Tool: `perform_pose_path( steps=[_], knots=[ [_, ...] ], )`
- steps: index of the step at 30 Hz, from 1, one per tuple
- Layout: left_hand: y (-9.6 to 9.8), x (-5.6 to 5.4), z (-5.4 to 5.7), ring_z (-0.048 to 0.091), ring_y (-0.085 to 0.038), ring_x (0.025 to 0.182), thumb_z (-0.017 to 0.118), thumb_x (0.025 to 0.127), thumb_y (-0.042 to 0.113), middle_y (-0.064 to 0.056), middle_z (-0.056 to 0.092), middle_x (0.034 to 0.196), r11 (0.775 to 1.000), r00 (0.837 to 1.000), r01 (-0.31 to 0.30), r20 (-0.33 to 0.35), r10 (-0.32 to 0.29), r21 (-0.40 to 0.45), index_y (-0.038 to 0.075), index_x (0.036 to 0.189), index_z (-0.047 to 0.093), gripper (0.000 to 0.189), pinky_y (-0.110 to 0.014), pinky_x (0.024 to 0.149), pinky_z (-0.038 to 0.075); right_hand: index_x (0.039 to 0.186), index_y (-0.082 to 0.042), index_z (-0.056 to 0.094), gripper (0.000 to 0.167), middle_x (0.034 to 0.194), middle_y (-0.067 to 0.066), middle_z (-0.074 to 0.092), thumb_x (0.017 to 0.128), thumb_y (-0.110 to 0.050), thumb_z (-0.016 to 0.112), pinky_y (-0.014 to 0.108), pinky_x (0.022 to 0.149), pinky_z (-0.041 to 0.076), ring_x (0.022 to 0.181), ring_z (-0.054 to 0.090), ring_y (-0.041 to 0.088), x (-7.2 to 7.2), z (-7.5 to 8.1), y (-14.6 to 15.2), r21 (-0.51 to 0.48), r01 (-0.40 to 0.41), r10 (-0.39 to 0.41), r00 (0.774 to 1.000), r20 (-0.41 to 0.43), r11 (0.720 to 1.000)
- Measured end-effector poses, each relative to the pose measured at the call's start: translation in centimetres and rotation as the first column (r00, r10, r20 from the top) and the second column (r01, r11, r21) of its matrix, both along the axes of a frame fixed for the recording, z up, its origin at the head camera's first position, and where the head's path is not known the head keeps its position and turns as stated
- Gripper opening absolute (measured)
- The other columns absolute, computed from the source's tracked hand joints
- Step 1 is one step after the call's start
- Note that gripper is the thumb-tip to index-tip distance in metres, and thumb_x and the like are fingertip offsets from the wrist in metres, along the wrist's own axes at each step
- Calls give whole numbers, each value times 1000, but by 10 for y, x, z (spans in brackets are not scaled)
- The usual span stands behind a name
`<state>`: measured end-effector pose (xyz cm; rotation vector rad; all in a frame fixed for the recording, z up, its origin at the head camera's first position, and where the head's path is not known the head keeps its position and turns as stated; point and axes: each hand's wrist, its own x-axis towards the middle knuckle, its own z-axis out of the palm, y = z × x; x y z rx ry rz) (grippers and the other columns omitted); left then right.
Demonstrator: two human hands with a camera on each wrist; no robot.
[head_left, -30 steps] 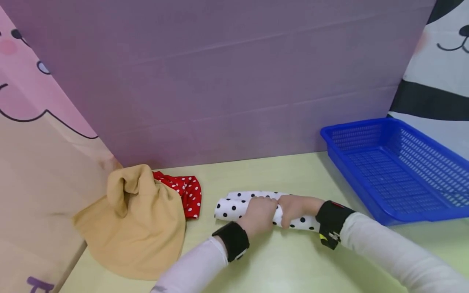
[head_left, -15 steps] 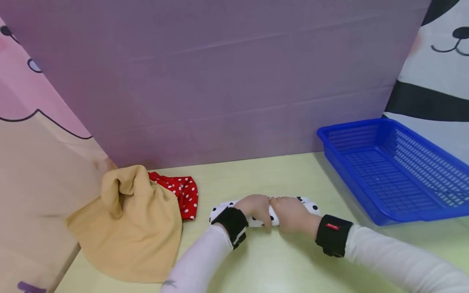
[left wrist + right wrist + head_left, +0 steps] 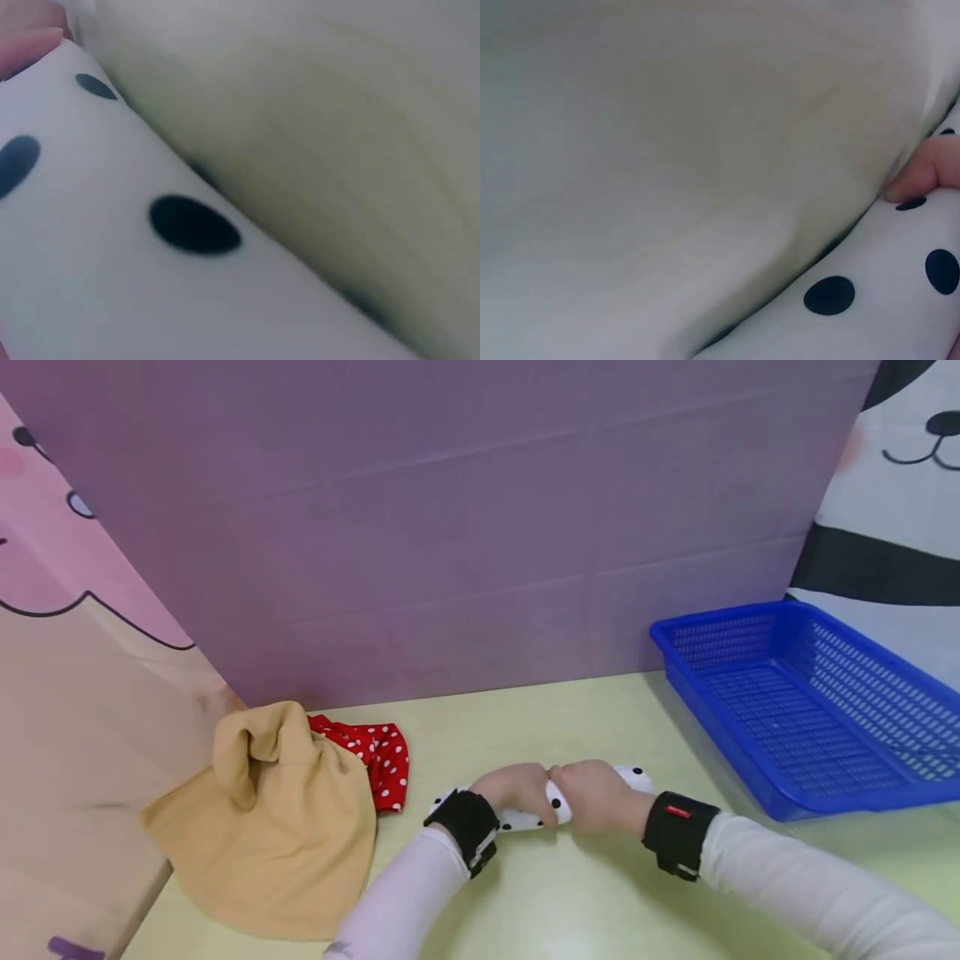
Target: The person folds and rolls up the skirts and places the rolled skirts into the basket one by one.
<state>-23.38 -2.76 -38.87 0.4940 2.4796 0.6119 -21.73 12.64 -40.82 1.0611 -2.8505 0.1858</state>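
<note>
Gripping a long, bundled white cloth printed with black polka dots (image 3: pixel 558 810), the left hand (image 3: pixel 520 791) and the right hand (image 3: pixel 597 799) lie side by side over its middle, fingers curled round the fabric and the two seeming to touch. The cloth lies under both hands on the pale yellow-green bench (image 3: pixel 555 902), one end showing past the right hand, the other partly hidden behind the left wrist. Each wrist bears a black strap band (image 3: pixel 678 831) at the end of a white sleeve (image 3: pixel 810 877). Left of the left hand, a crumpled tan cloth (image 3: pixel 285 852) partly covers a red cloth with white dots (image 3: pixel 388 768), which sits nearer the hands. Beyond the right hand and to its right stands a rectangular blue plastic mesh basket (image 3: pixel 720 739), well apart from the dotted bundle. Farther off, past both hands, rises a creased purple sheet (image 3: pixel 420 543).
</note>
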Motion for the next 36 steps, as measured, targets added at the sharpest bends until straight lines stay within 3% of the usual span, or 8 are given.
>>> perform_pose_path(
  steps=[6,12,16,22,24,28,34,36],
  knots=[
    [3,5,-5,53,-11,64,82,61,22,5,59,75,996,988,52,-145,-62,-71,15,87,61,34,-22,59,44,82,-9,56,35,65,-3,54,61,-20,82,29,50,42,56,50,13,-4,0,2,-25,-33,33,999,18,999],
    [3,11,-11,55,-8,66,86,57,30,8,61,76,975,923,79,-355,-150,-207,18,86,64,38,-23,58,45,75,-13,52,32,62,-6,50,54,-5,75,29,50,40,55,46,11,-7,3,3,-65,-59,64,995,73,996],
    [3,17,-13,53,-10,62,85,58,30,7,57,70,962,880,78,-435,-190,-263,16,80,59,36,-25,53,43,66,-17,48,30,59,-9,44,53,-2,70,25,49,35,53,39,9,-10,10,2,-69,-61,74,974,216,996],
    [5,25,-14,49,-9,60,82,63,28,6,55,69,938,799,75,-542,-259,-338,14,83,58,34,-24,51,40,65,-14,53,25,61,-6,48,55,2,68,22,51,35,54,42,10,-17,21,1,-57,24,12,822,569,998],
    [7,24,-15,49,-10,59,81,63,27,6,54,68,935,786,67,-559,-264,-347,14,82,58,33,-25,50,39,66,-13,55,24,62,-5,50,55,3,68,22,51,36,55,44,10,-19,23,2,-50,52,-9,778,629,997],
    [9,20,-13,48,-10,57,82,61,27,7,53,65,938,822,76,-512,-251,-338,16,77,56,32,-25,49,39,69,-12,56,24,64,-4,52,57,3,70,23,52,38,57,47,11,-18,24,3,-31,78,-39,766,641,996],
    [7,8,-5,50,-11,60,85,59,27,7,55,68,949,912,104,-353,-210,-298,17,75,58,33,-23,53,41,73,-12,53,31,66,-4,51,55,-2,76,28,55,39,59,45,13,-2,16,0,-31,72,-56,931,360,997],
    [6,4,-3,51,-11,60,86,60,25,7,56,68,959,942,105,-283,-180,-263,16,75,58,32,-23,54,42,77,-11,53,34,67,-3,52,55,-4,79,31,56,41,60,47,14,3,11,-1,-33,82,-71,965,252,996]
  ],
)
